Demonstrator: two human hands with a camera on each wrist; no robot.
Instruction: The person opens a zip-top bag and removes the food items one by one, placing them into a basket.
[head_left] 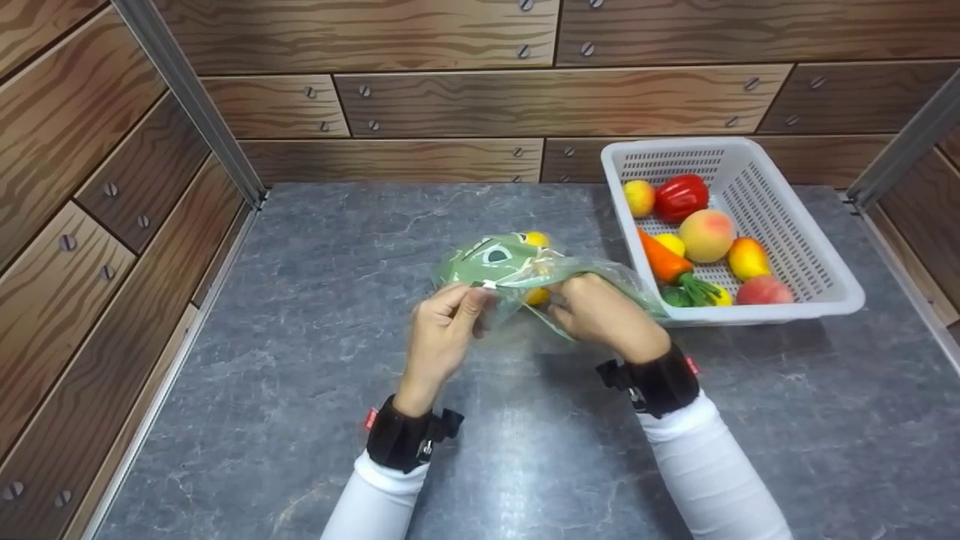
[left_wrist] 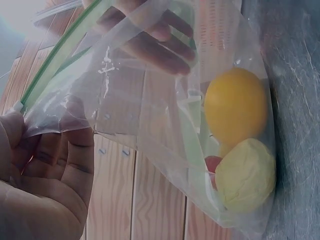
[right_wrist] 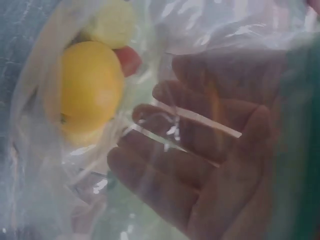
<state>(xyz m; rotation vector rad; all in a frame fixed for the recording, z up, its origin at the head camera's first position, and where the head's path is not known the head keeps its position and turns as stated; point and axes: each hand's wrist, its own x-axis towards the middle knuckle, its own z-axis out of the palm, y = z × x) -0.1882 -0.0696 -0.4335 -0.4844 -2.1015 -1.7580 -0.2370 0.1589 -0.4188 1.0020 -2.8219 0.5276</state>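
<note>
A clear zip bag with a green printed cartoon face (head_left: 480, 259) lies on the grey tabletop. My left hand (head_left: 442, 326) pinches its opening edge beside the white zip slider (head_left: 486, 284). My right hand (head_left: 600, 311) is inside the bag's mouth; in the right wrist view its fingers (right_wrist: 165, 145) show through the plastic, spread, loosely extended and holding nothing. Inside the bag, a yellow-orange fruit (left_wrist: 236, 105) rests against a pale yellow round item (left_wrist: 246, 175). A small red item (left_wrist: 212, 167) shows partly behind them; its kind is hidden.
A white plastic basket (head_left: 750, 318) stands to the right, close to my right hand. In it lie a red bell pepper (head_left: 681, 197), a carrot (head_left: 664, 259), a peach (head_left: 707, 235) and several other fruits. Wood-patterned walls (head_left: 442, 105) enclose the back and sides.
</note>
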